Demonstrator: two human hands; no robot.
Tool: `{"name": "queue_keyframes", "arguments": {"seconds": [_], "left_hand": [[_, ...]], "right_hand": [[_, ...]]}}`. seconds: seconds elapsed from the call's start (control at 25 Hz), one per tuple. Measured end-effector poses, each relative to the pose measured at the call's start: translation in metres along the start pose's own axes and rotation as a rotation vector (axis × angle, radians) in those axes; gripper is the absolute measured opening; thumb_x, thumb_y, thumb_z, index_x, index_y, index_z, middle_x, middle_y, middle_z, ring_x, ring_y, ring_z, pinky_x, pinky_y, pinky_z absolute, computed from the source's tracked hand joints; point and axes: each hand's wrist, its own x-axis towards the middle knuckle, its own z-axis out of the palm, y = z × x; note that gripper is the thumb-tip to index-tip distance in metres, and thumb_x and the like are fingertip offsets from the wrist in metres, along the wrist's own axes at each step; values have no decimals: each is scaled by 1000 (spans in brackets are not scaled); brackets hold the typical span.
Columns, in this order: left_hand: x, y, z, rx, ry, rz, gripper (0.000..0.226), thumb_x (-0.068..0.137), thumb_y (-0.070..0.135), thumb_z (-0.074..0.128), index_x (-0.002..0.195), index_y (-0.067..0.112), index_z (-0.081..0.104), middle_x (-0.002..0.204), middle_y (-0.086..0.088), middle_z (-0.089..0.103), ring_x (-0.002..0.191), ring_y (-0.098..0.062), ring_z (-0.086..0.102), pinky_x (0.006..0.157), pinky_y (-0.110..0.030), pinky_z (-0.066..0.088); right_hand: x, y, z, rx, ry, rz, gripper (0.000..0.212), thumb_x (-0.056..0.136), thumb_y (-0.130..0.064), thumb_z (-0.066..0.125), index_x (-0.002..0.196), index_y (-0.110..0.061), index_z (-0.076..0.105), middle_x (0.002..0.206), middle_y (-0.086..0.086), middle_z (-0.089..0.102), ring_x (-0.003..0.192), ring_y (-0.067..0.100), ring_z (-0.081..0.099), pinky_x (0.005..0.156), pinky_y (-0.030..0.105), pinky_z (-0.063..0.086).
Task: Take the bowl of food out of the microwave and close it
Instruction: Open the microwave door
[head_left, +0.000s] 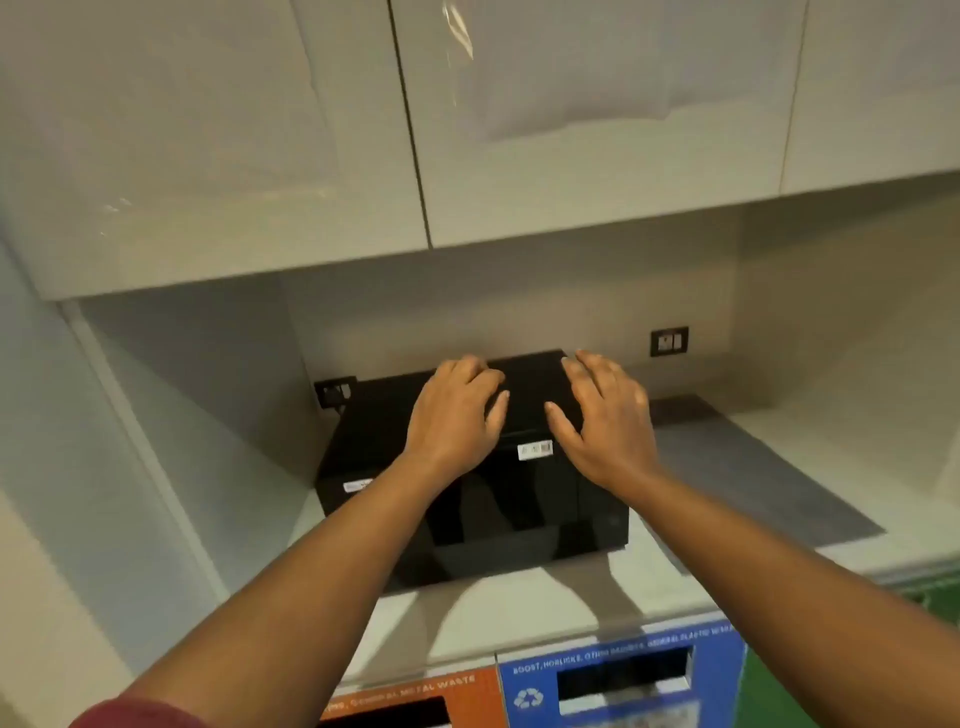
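Closed microwave (467, 488) beneath both empty hands, left (457, 415), right (602, 421)

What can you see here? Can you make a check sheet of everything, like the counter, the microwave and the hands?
Surface: pale counter, grey mat at right.
Job's things: black microwave, door shut; bowl not seen.
Clutter: white stickers on the microwave.
Grips: left hand and right hand open, empty, over the microwave top.
Cables: plug at the left wall socket; cable not clear.
Surroundings: glossy cupboards above, wall switch, orange bin and blue recycling bin below.
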Motion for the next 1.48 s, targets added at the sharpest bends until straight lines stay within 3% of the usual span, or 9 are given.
{"name": "queue_keyframes", "arguments": {"seconds": [0.2,0.4,0.52,0.68,0.84,1.08,1.28,1.4,1.48], "left_hand": [[-13,5,89,-67,-256,-62,35,99,36,59,128,18,69,138,-2,65,133,-20,54,109,-37,44],[-12,9,165,28,-329,-122,59,99,44,54,151,19,46,158,-5,48,150,-25,37,121,-45,29],[-13,13,196,129,-257,-189,65,94,52,51,150,21,44,159,-4,46,148,-27,39,115,-50,32],[-20,16,216,223,-104,-187,67,94,59,46,150,23,46,158,-3,48,144,-27,44,111,-48,34],[-21,14,218,228,-73,-178,66,95,60,45,148,22,48,156,-4,50,143,-27,45,110,-49,34],[-22,15,211,167,-111,-216,67,94,62,46,149,23,49,156,-2,51,146,-26,43,112,-50,34],[-29,25,195,113,-179,-240,66,96,65,40,149,26,49,159,0,48,149,-23,39,116,-49,29],[-31,32,180,-18,-200,-300,59,101,60,30,145,29,54,156,4,51,148,-19,40,117,-47,27],[-36,36,167,-137,-166,-316,51,104,52,32,136,28,64,147,5,60,141,-17,50,116,-46,33]], "right_hand": [[-51,55,67,24,-136,99,61,91,-47,56,143,-17,48,154,11,43,142,30,38,107,55,43],[-91,115,132,39,-239,254,108,81,-45,74,160,-30,2,167,11,-3,152,40,14,112,62,29],[-116,146,172,146,-321,325,131,74,-41,83,153,-42,-22,167,3,-9,151,41,18,113,60,34],[-143,162,215,291,-336,259,134,70,-34,89,159,-28,-12,162,27,16,142,45,38,108,52,45],[-158,169,230,330,-334,229,130,76,-40,84,155,-37,-19,161,17,12,138,44,42,95,35,44],[-158,162,236,243,-264,265,128,73,-44,84,157,-33,-12,152,13,22,119,46,59,73,39,59],[-156,156,234,256,-277,308,115,75,-39,84,157,-24,4,156,19,22,122,47,58,85,40,54],[-156,153,221,163,-294,333,117,71,-36,88,158,-19,11,158,30,27,133,49,49,98,52,50],[-150,147,204,58,-242,298,103,79,-36,82,157,-16,18,161,27,24,144,45,35,107,59,39]]}}
